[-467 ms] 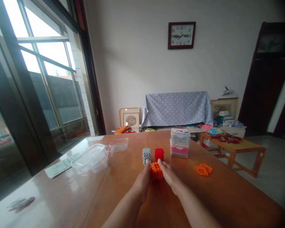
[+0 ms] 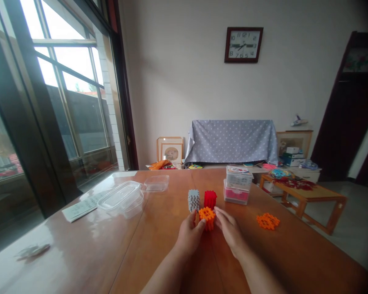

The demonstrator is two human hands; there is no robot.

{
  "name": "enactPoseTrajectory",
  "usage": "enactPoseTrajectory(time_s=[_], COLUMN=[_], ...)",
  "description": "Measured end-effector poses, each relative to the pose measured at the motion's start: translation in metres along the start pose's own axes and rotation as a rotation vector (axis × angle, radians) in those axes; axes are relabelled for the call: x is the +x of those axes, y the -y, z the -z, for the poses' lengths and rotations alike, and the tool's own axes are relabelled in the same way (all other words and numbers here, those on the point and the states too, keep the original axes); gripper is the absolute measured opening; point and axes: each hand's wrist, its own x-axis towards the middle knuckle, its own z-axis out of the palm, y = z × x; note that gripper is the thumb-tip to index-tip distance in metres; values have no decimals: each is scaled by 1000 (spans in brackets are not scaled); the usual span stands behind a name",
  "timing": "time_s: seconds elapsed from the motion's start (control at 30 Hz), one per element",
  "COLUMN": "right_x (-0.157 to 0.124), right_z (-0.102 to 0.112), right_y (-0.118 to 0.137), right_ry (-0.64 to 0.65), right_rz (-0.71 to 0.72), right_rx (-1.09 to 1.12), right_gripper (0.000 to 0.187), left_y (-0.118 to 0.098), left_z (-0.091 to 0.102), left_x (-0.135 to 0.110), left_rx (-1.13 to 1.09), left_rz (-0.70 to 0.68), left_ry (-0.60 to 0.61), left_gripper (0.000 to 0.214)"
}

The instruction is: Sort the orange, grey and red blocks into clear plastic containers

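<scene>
Moved: the right hand sits a little further from the left hand than before, and the whole view has swung slightly, so the wall clock and the table's contents lie further right.
Left hand: fingers pressed together and curled, their tips against the near left of the orange block stack.
Right hand: fingers pressed together and reaching forward, the tips just at the stack's right side. Whether they touch it, or whether the two hands pinch it, I cannot tell.
Orange block stack: upright on the wooden table, between the hands, just in front of the red block.
Other blocks: a grey block stands just beside the red one; a flat orange piece lies well off to the right.
Boxes: two stacked plastic boxes stand behind the blocks; a clear plastic tub and a clear lid sit to the left, beside a paper sheet.
</scene>
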Motion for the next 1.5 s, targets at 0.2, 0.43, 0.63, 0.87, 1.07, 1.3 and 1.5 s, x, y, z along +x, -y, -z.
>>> enactPoseTrajectory(time_s=[0.2, 0.43, 0.63, 0.87, 1.07, 1.3, 1.5], right_x=[0, -1, -3, -13, 16, 73, 64], right_z=[7, 7, 6, 3, 39, 138, 147], right_y=[-7, -9, -4, 12, 22, 19, 0], right_ry=[78, 112, 125, 102, -124, -431, -114], right_rz=[57, 136, 167, 218, 216, -111, -151], right_rx=[-29, -120, -174, -280, -584, -1300, -1381], right_gripper=[50, 53, 53, 51, 53, 75, 51], left_y=[9, 4, 2, 5, 7, 10, 15], left_z=[-1, -5, -6, -8, -1, 5, 12], left_x=[-1, 1, 0, 1, 8, 11, 8], left_rx=[61, 233, 236, 197, 220, 183, 212], left_rz=[-82, -173, -157, -138, -144, -185, -157], left_ry=[23, -9, 3, 19, -47, -95, -167], left_gripper=[73, 61, 59, 63, 74, 70, 66])
